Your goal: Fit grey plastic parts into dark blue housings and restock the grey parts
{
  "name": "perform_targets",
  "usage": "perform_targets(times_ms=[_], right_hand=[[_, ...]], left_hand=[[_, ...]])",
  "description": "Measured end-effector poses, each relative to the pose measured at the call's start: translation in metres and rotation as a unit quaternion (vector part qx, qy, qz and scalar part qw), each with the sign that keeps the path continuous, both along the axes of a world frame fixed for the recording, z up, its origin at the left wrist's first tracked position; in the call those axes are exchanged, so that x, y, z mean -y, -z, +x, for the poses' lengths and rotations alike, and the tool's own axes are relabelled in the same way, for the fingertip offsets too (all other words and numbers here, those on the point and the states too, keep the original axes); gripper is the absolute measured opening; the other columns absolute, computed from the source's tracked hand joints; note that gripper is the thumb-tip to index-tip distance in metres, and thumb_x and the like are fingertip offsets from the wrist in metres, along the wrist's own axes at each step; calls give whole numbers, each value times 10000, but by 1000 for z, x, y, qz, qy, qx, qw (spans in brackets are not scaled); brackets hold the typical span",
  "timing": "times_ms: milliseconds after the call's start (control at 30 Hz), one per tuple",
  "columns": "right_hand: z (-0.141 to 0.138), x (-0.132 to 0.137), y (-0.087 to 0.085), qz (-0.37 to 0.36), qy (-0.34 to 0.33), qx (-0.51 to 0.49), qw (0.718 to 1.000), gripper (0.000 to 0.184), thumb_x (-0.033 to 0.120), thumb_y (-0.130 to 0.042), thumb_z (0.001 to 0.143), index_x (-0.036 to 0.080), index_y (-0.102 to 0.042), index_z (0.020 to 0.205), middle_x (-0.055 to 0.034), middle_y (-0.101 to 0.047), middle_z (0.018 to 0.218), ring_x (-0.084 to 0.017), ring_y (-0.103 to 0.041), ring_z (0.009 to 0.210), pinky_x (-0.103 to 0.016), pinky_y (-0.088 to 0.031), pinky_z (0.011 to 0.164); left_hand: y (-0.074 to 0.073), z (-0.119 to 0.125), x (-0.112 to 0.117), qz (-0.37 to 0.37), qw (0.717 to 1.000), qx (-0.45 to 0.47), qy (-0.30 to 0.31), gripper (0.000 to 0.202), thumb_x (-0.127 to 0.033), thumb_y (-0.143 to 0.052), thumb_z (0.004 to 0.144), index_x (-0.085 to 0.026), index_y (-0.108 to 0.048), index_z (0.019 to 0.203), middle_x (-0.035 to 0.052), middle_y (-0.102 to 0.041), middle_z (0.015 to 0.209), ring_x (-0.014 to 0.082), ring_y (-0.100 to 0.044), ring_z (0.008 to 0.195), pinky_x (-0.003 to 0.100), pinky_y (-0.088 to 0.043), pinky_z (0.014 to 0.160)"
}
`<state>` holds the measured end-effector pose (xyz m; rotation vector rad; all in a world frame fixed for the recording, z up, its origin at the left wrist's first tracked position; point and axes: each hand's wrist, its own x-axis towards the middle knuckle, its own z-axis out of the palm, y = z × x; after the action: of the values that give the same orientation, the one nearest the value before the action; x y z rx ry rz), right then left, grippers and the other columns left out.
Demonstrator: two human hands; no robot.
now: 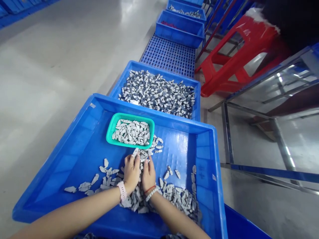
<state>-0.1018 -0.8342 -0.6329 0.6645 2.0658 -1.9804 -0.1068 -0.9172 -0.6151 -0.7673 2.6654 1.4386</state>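
Inside blue crate [82,149], hands [131,172] on grey pieces [179,196]

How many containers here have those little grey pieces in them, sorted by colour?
Blue bins: 3 (near, middle, far)
Green basket: 1
Total: 4
The bin of red items is left out.

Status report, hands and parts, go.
Left hand and right hand side by side, palms down on grey parts in blue crate; grip unclear. Green basket just ahead, holding more parts. Nothing between.
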Motion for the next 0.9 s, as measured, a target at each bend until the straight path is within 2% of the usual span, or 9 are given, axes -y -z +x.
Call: perform_targets(times_ms=[67, 167, 300, 433, 533, 633, 700, 800, 900], right_hand=[[3, 8, -5, -37, 27, 15, 999, 635, 571, -420, 857, 107, -548, 1271, -168, -533, 1378, -265, -490, 1282, -433, -371, 1081], [5, 13, -18, -83, 63, 21, 994, 555, 552, -426, 848, 125, -605, 1154, -141, -640, 1243, -244, -584, 1164, -393, -437, 1022], [-4, 17, -44, -123, 85, 14, 989, 517, 529, -425, 850, 111, -620, 1083, -152, -689, 1135, -244, -640, 1050, -392, -491, 952], [-51, 32, -70, -143, 55, -36, 988, 491, 505, -475, 838, 126, -631, 1109, -122, -673, 1192, -220, -624, 1093, -352, -476, 985], [-97, 39, -80, -148, -12, -71, 986, 485, 481, -499, 830, 133, -656, 1128, -98, -672, 1211, -218, -620, 1126, -336, -481, 986], [-122, 18, -77, -108, -64, -107, 986, 468, 474, -470, 857, 166, -669, 1147, -63, -656, 1246, -210, -597, 1168, -340, -469, 1000], [-125, -12, -66, -48, -70, -130, 988, 453, 469, -458, 868, 180, -673, 1142, -60, -649, 1258, -219, -574, 1194, -376, -434, 1035], [-122, -60, -41, 56, -69, -155, 984, 459, 446, -447, 866, 156, -666, 1147, -104, -633, 1273, -250, -532, 1231, -452, -348, 1096], [-122, -84, -13, 128, -109, -176, 970, 477, 421, -425, 874, 139, -642, 1191, -126, -556, 1367, -250, -462, 1304, -464, -284, 1133]], left_hand=[[-4, 1, -4, 17, 1000, 0, -21, 196, -266, -510, 956, -158, -629, 1069, 74, -616, 1087, 232, -564, 1066, 475, -443, 966], [-16, 4, -13, 41, 998, -21, -50, 194, -296, -522, 950, -153, -640, 1008, 74, -626, 1062, 221, -577, 1034, 459, -451, 956], [-49, -4, -19, 88, 991, -84, -53, 248, -376, -531, 935, -157, -644, 922, 66, -638, 990, 206, -594, 979, 436, -467, 935], [-76, -44, -6, 121, 980, -139, -69, 272, -375, -489, 951, -145, -635, 959, 76, -642, 1047, 211, -599, 1013, 439, -473, 939], [-79, -88, 17, 120, 978, -149, -88, 295, -354, -436, 979, -135, -623, 1043, 92, -642, 1118, 217, -608, 1042, 441, -486, 929], [-75, -116, 47, 78, 983, -147, -79, 321, -358, -411, 989, -148, -634, 1083, 98, -622, 1186, 236, -568, 1129, 486, -426, 1000], [-73, -115, 69, 28, 986, -151, -69, 300, -348, -429, 980, -163, -642, 1082, 87, -610, 1211, 239, -521, 1190, 497, -364, 1056], [-68, -87, 101, -57, 985, -142, -74, 241, -314, -470, 951, -153, -621, 1049, 81, -602, 1160, 234, -527, 1147, 470, -384, 1031], [-57, -46, 129, -130, 989, -65, -41, 182, -282, -512, 905, -137, -604, 964, 75, -599, 1048, 232, -555, 1047, 459, -419, 972]])
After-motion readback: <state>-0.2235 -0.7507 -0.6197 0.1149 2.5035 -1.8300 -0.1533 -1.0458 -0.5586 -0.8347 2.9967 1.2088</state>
